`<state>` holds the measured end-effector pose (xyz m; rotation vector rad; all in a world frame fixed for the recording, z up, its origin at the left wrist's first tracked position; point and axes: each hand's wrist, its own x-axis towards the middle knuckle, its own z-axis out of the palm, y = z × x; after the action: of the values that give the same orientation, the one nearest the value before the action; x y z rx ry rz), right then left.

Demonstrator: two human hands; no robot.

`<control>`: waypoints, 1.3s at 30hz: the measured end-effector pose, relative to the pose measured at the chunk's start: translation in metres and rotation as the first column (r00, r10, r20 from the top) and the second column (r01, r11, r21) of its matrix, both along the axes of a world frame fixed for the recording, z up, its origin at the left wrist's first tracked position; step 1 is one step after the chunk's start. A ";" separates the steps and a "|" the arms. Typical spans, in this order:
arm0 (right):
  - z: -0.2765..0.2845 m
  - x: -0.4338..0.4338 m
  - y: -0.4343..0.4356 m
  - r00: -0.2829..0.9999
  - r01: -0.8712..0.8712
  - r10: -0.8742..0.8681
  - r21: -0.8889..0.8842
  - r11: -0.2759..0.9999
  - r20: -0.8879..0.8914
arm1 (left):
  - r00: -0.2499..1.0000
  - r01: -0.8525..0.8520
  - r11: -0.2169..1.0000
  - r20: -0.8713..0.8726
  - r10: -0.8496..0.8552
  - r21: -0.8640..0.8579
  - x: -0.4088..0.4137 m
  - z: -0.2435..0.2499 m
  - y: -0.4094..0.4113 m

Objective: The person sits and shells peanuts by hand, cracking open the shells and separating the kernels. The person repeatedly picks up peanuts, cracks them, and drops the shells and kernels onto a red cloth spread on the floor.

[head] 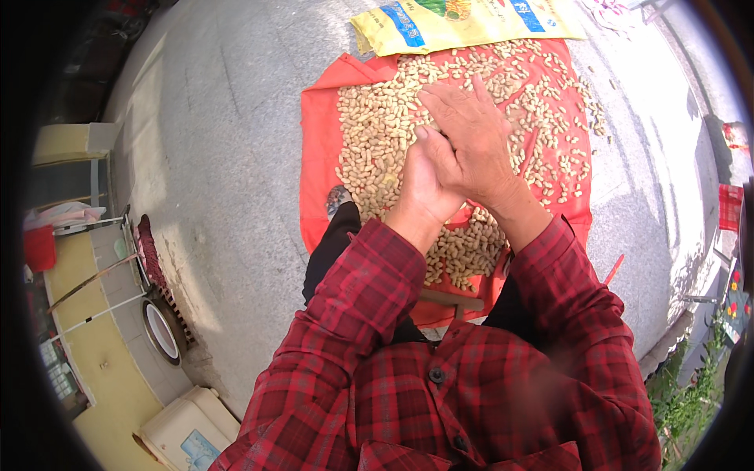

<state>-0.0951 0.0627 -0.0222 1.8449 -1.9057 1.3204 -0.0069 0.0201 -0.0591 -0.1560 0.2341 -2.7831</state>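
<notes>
My right hand [474, 138] lies across my left hand [421, 185], palm to palm, above a red cloth [321, 153] on the ground. Whatever may be between the palms is hidden. Unshelled peanuts [374, 129] cover the cloth, densest to the left of my hands. To the right, scattered peanuts [539, 118] lie thinner, with red fabric showing between them. Closer to my body, below my wrists, is a separate heap of peanuts [471, 250]. A yellow printed sack [471, 29] rests along the cloth's far edge.
Some stray peanuts [598, 118] lie beyond the cloth's right edge. My patterned shoe [337, 199] is at its left side. A wooden bar [450, 299] shows between my legs. A round basin [162, 332] leans at the left wall, near a cream box [185, 433]. Green plants [689, 394] stand lower right.
</notes>
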 end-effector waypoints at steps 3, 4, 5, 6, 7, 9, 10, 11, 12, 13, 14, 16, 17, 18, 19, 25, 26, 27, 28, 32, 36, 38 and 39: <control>-0.001 -0.009 -0.001 0.995 0.101 -0.101 0.003 0.995 0.017 | 0.933 -0.053 0.997 0.354 0.068 -0.050 -0.003 0.020 -0.004; -0.003 -0.007 -0.001 0.991 0.121 -0.121 0.001 0.993 0.052 | 0.896 -0.086 0.993 0.430 0.113 -0.082 -0.005 0.025 -0.004; -0.004 -0.005 -0.002 0.986 0.142 -0.141 0.001 0.990 0.087 | 0.851 -0.114 0.987 0.501 0.158 -0.117 -0.006 0.029 -0.004; -0.003 -0.001 -0.002 0.978 0.092 -0.091 0.003 0.996 0.189 | 0.865 -0.112 0.982 0.471 0.172 -0.153 -0.004 0.032 -0.007; -0.001 0.007 0.000 0.958 0.047 -0.048 0.009 0.999 0.284 | 0.882 -0.108 0.978 0.437 0.177 -0.179 -0.001 0.033 -0.011; 0.000 0.022 0.004 0.947 -0.008 0.011 -0.010 1.000 0.320 | 0.895 -0.128 0.960 0.388 0.219 -0.247 0.004 0.034 -0.015; 0.001 0.030 0.002 0.963 -0.027 0.037 -0.039 0.999 0.265 | 0.889 -0.156 0.941 0.373 0.266 -0.300 0.006 0.036 -0.018; 0.001 0.035 0.002 0.976 -0.047 0.060 -0.067 0.997 0.209 | 0.882 -0.183 0.919 0.355 0.311 -0.351 0.005 0.040 -0.019; 0.000 0.037 0.002 0.976 -0.039 0.052 -0.064 0.997 0.212 | 0.885 -0.184 0.912 0.343 0.317 -0.367 0.006 0.041 -0.021; -0.002 0.038 0.002 0.975 -0.031 0.044 -0.062 0.998 0.216 | 0.889 -0.185 0.909 0.332 0.317 -0.374 0.005 0.041 -0.019; -0.002 0.038 0.003 0.975 -0.023 0.036 -0.059 0.998 0.219 | 0.896 -0.182 0.908 0.318 0.312 -0.377 0.002 0.042 -0.019; 0.000 0.035 0.002 0.975 -0.039 0.061 -0.107 0.993 0.215 | 0.921 -0.164 0.916 0.275 0.275 -0.367 -0.002 0.042 -0.015; 0.000 0.033 0.002 0.974 -0.047 0.075 -0.131 0.990 0.213 | 0.936 -0.153 0.920 0.246 0.252 -0.361 -0.003 0.040 -0.012; 0.001 0.032 0.000 0.977 -0.033 0.067 -0.163 0.986 0.205 | 0.953 -0.138 0.923 0.206 0.222 -0.358 -0.003 0.041 -0.009; 0.001 0.027 -0.001 0.981 -0.007 0.036 -0.152 0.988 0.192 | 0.964 -0.120 0.924 0.179 0.195 -0.362 -0.004 0.040 -0.003; -0.005 -0.015 -0.008 0.974 0.146 -0.126 -0.093 0.985 0.187 | 0.818 -0.095 0.966 0.534 0.214 -0.242 -0.005 0.035 0.000; -0.008 -0.011 -0.007 0.972 0.111 -0.087 -0.100 0.989 0.220 | 0.804 -0.108 0.973 0.558 0.207 -0.205 -0.006 0.035 -0.004; -0.010 -0.001 -0.006 0.967 0.079 -0.050 -0.106 0.991 0.250 | 0.837 -0.102 0.963 0.501 0.219 -0.251 -0.006 0.034 -0.010; -0.010 0.013 -0.007 0.959 0.039 -0.004 -0.117 0.992 0.284 | 0.864 -0.106 0.948 0.444 0.237 -0.300 -0.002 0.035 -0.019; -0.001 0.044 -0.006 0.957 -0.039 0.087 -0.176 0.984 0.276 | 0.829 -0.176 0.884 0.419 0.370 -0.434 0.011 0.035 -0.021; -0.001 0.030 -0.006 0.981 -0.005 0.039 -0.174 0.985 0.192 | 0.800 -0.137 0.900 0.489 0.347 -0.414 0.009 0.033 -0.001; -0.005 0.011 -0.008 0.995 0.013 -0.002 -0.113 0.993 0.096 | 0.785 -0.124 0.902 0.515 0.345 -0.414 0.006 0.032 0.007; -0.006 0.005 -0.009 0.999 0.029 -0.026 -0.081 0.996 0.047 | 0.788 -0.127 0.902 0.511 0.344 -0.412 0.002 0.034 0.008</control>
<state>-0.0901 0.0538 -0.0283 1.7582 -1.8625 1.4212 -0.0046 0.0277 -0.0246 0.5360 -0.4234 -2.4423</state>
